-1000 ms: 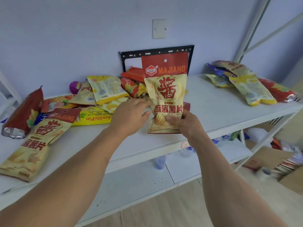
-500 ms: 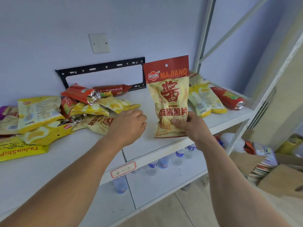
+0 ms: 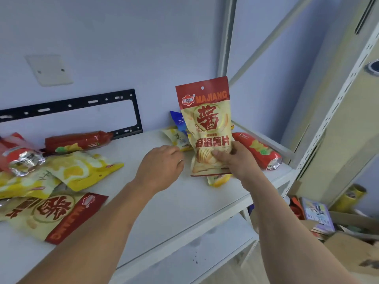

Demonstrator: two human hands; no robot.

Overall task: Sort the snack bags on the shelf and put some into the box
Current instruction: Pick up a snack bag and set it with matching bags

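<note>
My right hand (image 3: pixel 235 160) grips the lower part of a red-and-cream MAJIANG chip bag (image 3: pixel 207 124) and holds it upright above the right end of the white shelf (image 3: pixel 184 199). Just left of the bag, my left hand (image 3: pixel 162 167) hovers over the shelf with loosely curled fingers and holds nothing. Behind the held bag lie a red bag (image 3: pixel 260 150), a blue bag (image 3: pixel 178 121) and pale yellow bags (image 3: pixel 176 138). On the left lie yellow bags (image 3: pixel 82 171), a second MAJIANG bag (image 3: pixel 53 214) and red bags (image 3: pixel 78 141).
Cardboard boxes (image 3: pixel 348 249) with books and packets stand on the floor at lower right. A white shelf upright (image 3: pixel 332 111) rises on the right. A black metal bracket (image 3: pixel 82 107) is fixed to the wall behind the shelf. A lower shelf board (image 3: pixel 196 261) sits below.
The view has swung right along the shelf. My right hand has carried the MAJIANG bag rightward toward the shelf's right end. My left hand followed beside it, still holding nothing.
</note>
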